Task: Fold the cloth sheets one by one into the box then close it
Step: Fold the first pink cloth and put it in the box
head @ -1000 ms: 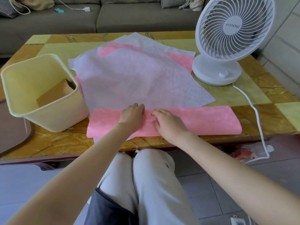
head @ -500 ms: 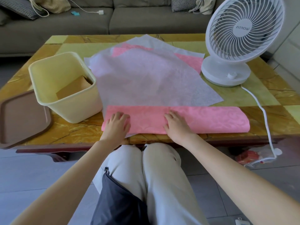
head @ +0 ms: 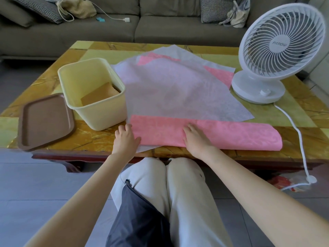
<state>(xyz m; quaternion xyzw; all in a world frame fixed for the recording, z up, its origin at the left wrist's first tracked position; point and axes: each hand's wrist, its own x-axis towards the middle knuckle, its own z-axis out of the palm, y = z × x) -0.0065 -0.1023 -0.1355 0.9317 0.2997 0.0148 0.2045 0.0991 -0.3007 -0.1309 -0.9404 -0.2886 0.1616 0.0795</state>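
A pink cloth sheet [head: 222,135], folded into a long strip, lies along the table's near edge. My left hand [head: 125,139] rests at the strip's left end, thumb on the cloth, fingers spread. Flat on the strip's middle lies my right hand [head: 195,139], fingers apart. Behind the strip lies a pile of white [head: 178,91] and pink sheets. A pale yellow box [head: 99,113] stands at the left with a folded brown sheet [head: 99,94] inside. Its brown lid [head: 45,120] lies to the left of it.
A white table fan [head: 277,54] stands at the right back of the yellow-brown table [head: 85,138]; its white cord [head: 299,138] runs over the table's right near edge to the floor. A grey sofa stands behind the table. My knees are below the table's edge.
My left hand has slid left along the pink strip from its middle to its left end. The right hand stayed near the middle. The view has shifted, and the brown lid came into sight.
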